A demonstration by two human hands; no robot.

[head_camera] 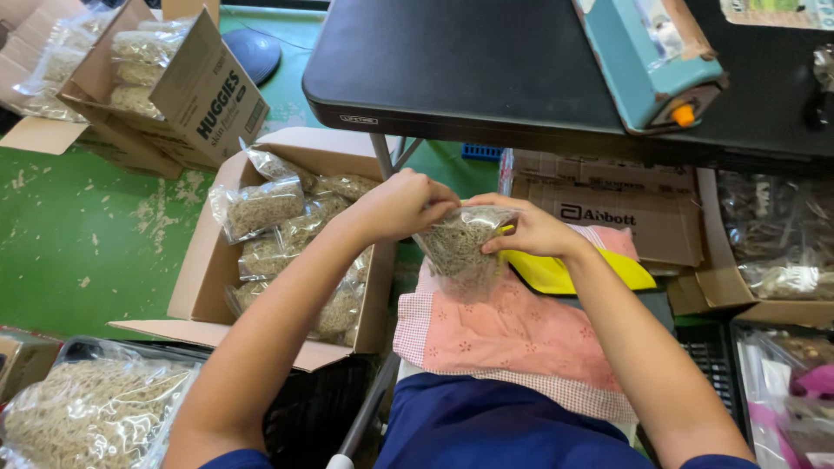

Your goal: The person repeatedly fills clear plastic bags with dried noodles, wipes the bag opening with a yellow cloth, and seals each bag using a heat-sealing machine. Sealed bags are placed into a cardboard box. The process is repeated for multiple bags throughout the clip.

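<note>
In the head view, both hands meet at one small clear bag of pale dry noodles (459,243), which is held in the air above the lap, over a pink cloth (512,334). The left hand (401,204) is clenched on the upper left corner of the bag, with the fingers curled over its mouth. The right hand (530,230) pinches the upper right corner between thumb and fingers. So the bag hangs between the two hands: its top edge runs from left to right, from one hand to the other, and its long axis goes downward from this edge toward the cloth. Neither hand is nearer to it; both touch it at the same height.

Just beside the bag, to its right and partly under the right wrist, a yellow flat thing (565,271) lies on the cloth. To the left of the bag, an open cardboard box (204,287) stands on the green floor (78,234) and holds many filled bags of the same kind. Beyond the bag, a black table (452,69) carries a teal sealing machine (647,61) at its right part. Well apart from the bag, at the lower left corner, there is a big clear sack of loose noodles (87,412).
</note>
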